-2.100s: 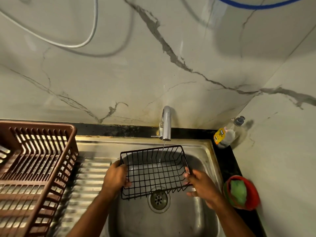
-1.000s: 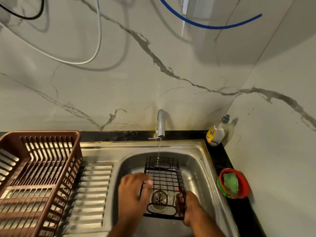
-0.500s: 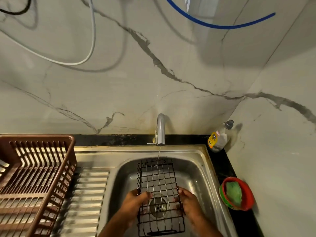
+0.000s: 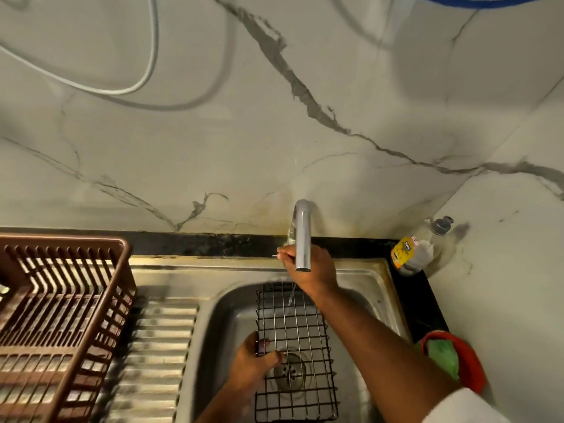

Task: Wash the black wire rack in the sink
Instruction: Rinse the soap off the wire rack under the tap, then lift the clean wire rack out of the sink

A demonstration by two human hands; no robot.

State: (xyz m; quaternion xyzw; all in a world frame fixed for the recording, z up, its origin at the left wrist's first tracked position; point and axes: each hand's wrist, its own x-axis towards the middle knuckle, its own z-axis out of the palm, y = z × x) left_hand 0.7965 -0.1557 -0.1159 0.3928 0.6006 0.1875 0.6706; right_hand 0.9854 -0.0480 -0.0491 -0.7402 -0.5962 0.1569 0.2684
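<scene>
Standing in the stainless-steel sink (image 4: 387, 303), the black wire rack (image 4: 294, 349) lies lengthwise over the drain strainer (image 4: 290, 369), its far end under the spout of the chrome tap (image 4: 302, 236), from which a thin stream of water falls onto the wires. The left hand (image 4: 254, 361) holds the rack's left edge, thumb laid over the grid and fingers curled round the side wire. The right hand (image 4: 308, 267) is raised to the tap, behind the spout, its fingers pinching the small lever at the tap's left side. Left of the sink basin lies the ribbed draining board (image 4: 158, 346), and beyond it a brown plastic dish basket (image 4: 61, 315). Right of the sink, on the black bench (image 4: 424, 303), a dish-soap bottle (image 4: 412, 254) with a yellow label stands in the wall corner, and nearer the viewer a red bowl (image 4: 470, 361) holds a green scouring pad (image 4: 442, 355).
</scene>
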